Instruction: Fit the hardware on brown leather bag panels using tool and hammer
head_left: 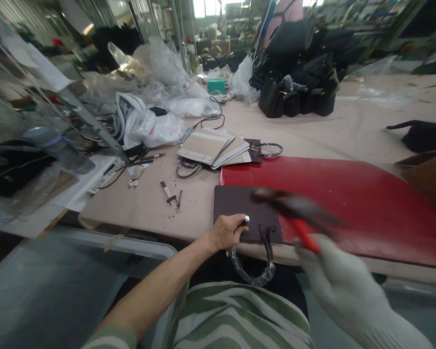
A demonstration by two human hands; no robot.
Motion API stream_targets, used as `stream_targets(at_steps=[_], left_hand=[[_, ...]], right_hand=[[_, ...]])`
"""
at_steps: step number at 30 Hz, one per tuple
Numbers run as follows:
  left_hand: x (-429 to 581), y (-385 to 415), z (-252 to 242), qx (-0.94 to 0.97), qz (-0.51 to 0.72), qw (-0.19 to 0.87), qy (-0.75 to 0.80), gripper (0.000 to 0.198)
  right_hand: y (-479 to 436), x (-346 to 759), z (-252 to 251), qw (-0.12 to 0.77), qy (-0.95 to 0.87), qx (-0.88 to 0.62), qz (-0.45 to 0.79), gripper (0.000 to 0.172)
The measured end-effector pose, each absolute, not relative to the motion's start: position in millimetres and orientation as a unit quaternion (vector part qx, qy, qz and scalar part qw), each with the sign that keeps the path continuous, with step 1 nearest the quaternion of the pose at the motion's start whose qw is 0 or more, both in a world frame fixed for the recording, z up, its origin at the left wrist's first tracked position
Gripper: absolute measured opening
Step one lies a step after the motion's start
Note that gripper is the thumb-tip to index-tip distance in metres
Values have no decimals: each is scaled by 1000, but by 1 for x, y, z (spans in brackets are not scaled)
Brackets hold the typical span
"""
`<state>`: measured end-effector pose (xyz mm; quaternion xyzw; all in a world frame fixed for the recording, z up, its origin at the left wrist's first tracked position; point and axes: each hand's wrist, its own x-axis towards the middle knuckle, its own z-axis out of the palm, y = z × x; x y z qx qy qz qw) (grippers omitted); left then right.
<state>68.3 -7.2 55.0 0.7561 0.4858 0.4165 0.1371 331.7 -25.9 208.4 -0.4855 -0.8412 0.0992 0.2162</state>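
Note:
A dark brown bag panel [232, 201] lies at the near table edge, partly over a red mat [341, 189]. Its plastic-wrapped handle [252, 278] hangs over the edge. My left hand [227, 231], bare, rests on the panel's near part, thumb and fingertips pinched around a small silver metal piece [246, 219]; its lower end is hidden. In a white knitted glove, my right hand [334, 271] grips a hammer [294, 206] by its red handle. The hammer is smeared by motion, its head raised above the panel, to the right of my left hand.
Stacked beige boards [205, 145] lie behind, with another wrapped handle [272, 149] beside them. Small tools [168, 193] lie to the left. Black bags [298, 97], clear plastic wrapping [167, 72] and a teal box [216, 86] stand at the back. A cardboard box [427, 177] is at right.

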Motion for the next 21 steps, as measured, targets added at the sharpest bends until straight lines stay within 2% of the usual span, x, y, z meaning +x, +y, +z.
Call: stream_targets(at_steps=[4,12,16,21], left_hand=[[68,-7,55,748,420,151,492,11],[67,-13,61,723,446,185,494,12],[68,-17,69,707,464,196,496,13],[68,-19,69,700,472,191,500,11]], right_hand=[[-17,337,193,122,-854,-494,104,32],[34,360,155,-8,-725,-688,35,30],[42,362,126,57,-761,-645,-23,37],[27,332,113,231,-784,-576,-11,37]])
